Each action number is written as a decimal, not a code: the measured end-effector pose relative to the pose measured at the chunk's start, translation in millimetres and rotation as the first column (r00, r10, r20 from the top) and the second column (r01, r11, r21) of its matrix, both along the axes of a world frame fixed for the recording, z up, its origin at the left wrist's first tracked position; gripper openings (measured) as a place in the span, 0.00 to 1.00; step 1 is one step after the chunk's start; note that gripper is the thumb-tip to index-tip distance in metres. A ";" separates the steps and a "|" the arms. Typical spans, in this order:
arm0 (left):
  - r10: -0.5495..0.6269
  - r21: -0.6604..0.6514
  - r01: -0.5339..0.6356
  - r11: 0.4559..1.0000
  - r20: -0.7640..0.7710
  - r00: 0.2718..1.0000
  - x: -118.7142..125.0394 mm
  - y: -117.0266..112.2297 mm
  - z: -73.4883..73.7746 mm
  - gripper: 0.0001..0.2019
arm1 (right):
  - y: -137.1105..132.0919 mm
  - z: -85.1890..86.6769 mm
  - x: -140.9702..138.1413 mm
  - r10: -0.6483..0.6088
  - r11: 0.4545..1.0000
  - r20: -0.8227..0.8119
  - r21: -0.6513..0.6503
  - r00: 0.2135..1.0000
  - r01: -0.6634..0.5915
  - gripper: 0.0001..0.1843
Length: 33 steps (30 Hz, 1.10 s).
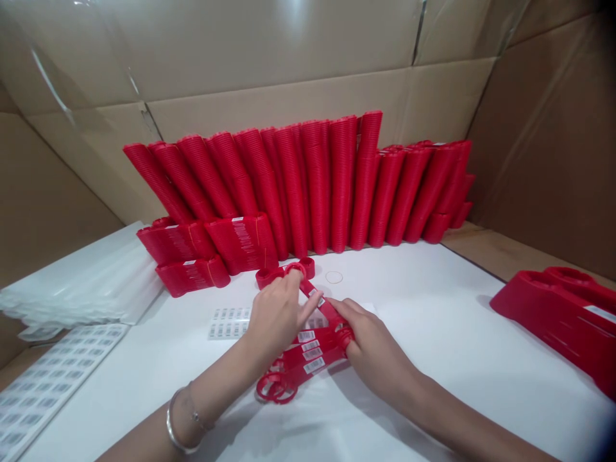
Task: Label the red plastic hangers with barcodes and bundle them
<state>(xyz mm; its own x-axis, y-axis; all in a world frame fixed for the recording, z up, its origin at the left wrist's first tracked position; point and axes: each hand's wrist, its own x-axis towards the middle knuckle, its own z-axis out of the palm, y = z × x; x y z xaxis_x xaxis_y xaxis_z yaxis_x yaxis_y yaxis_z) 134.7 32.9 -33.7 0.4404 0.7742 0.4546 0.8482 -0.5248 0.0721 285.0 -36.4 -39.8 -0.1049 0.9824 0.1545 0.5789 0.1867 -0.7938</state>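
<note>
Red pieces (332,314) at centre: plain solid red, with white labels (315,366) printed in dark barcode stripes. Tall stacks (315,186) same red — fine crosswise ribbing top to bottom. Low bundles (240,244): red, pale streaks, thin orange bands (271,234). Right-hand bundle (543,314): red, white label. Loose band (333,272) tan-orange. Worktop (433,308) plain white. Big label sheet (62,378) and small sheet (228,323): white, grey blocks in a grid. Bags (81,282) milky, translucent. Cardboard walls (337,83) tan-brown — browner on the right. Bracelet (172,427) shiny silver.
</note>
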 end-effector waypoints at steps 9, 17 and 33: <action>-0.018 -0.191 0.110 0.975 0.429 0.903 -14.5 14.6 14.1 0.11 | 4.2 0.1 2.8 -0.010 0.999 -0.022 0.031 1.000 0.011 0.33; -0.149 -0.227 0.302 0.926 0.514 0.845 -17.4 14.4 20.2 0.08 | 15.1 -1.2 15.7 -0.077 0.994 0.008 0.082 0.997 0.076 0.31; -0.125 -0.257 0.260 0.931 0.446 0.886 -23.9 22.9 5.0 0.19 | 24.5 -3.6 27.9 -0.148 0.977 -0.019 0.150 0.989 0.149 0.33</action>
